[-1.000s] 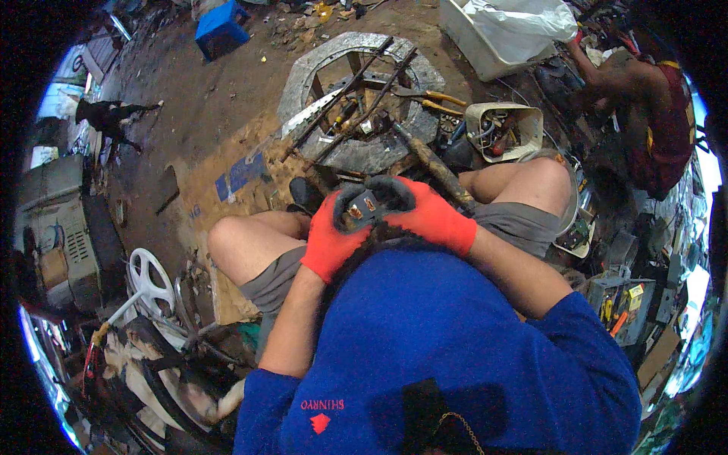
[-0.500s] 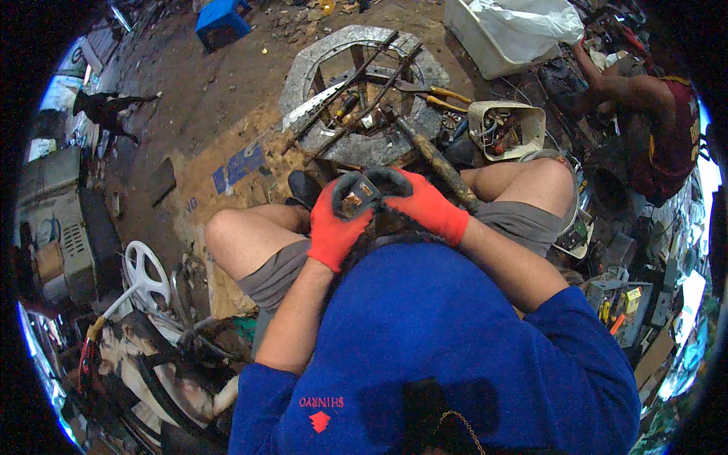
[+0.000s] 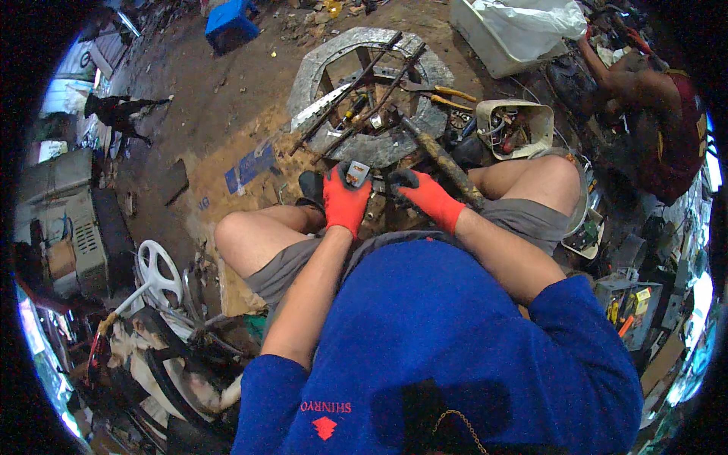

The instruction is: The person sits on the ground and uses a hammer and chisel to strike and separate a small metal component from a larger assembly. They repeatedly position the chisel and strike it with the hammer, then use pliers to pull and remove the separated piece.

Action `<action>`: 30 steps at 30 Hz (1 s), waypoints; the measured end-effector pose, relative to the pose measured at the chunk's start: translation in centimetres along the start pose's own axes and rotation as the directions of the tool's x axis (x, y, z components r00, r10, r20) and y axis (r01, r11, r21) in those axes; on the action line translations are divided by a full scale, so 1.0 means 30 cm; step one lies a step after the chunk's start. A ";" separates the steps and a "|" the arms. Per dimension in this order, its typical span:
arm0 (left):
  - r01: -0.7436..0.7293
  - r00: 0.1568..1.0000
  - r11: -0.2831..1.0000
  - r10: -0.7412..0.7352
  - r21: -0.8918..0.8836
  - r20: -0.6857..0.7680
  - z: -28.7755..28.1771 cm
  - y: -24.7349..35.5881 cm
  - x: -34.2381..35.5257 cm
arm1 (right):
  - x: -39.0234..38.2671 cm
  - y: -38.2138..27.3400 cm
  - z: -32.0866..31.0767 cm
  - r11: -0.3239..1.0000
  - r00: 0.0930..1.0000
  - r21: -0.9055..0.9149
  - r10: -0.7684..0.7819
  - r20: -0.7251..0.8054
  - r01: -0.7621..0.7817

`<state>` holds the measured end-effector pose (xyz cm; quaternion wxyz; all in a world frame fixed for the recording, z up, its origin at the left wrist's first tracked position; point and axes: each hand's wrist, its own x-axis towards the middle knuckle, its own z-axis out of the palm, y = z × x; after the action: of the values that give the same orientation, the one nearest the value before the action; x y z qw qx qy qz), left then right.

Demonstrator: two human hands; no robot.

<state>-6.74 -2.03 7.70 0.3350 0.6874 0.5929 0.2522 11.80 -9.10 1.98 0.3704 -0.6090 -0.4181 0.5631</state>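
Note:
My left hand (image 3: 346,203), in a red glove with dark fingertips, grips a small grey box-like part (image 3: 357,174) with copper-coloured bits inside. Apart from it, to the right, my right hand (image 3: 428,196) in the same kind of glove has its fingers curled in; whatever they may hold is hidden. Just beyond both hands is an octagonal grey metal frame (image 3: 312,62) with two thin rusty bars (image 3: 356,89) lying across it. A thick, dirty rod (image 3: 441,161) with a dark head leans from the frame toward my right knee.
Yellow-handled cutters (image 3: 447,95) lie on the frame's right side. A cream bin (image 3: 552,125) of scrap stands near my right knee, with a large white tub (image 3: 493,57) behind. Another person (image 3: 667,114) sits at the far right. A dog (image 3: 121,112) stands at left, near a blue stool (image 3: 230,26).
My hands were together on the grey part; now my right hand has drawn away to the right. The part stays in my left hand, turned more upward.

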 end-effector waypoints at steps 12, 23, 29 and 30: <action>0.043 0.998 0.987 -0.035 0.156 -0.049 0.107 -0.090 0.054 | -0.012 -0.009 0.000 0.997 0.998 -0.079 -0.017 0.059 0.021; 0.130 0.977 0.982 -0.103 0.137 -0.186 0.209 -0.190 0.044 | 0.104 -0.393 0.029 0.714 0.795 -0.583 -0.580 -0.180 0.389; 0.119 0.988 0.962 -0.091 0.244 -0.121 0.212 -0.132 0.054 | 0.511 -0.671 -0.033 0.565 0.841 -0.728 -0.540 0.029 0.388; 0.078 0.993 0.961 -0.050 0.265 -0.108 0.200 -0.141 0.046 | 0.527 -0.715 -0.049 0.575 0.876 -0.739 -0.481 0.043 0.352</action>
<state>-4.79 -1.34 0.53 0.2163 0.6935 0.6597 0.1927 11.55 13.64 15.96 0.2526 -0.6323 -0.7060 0.1950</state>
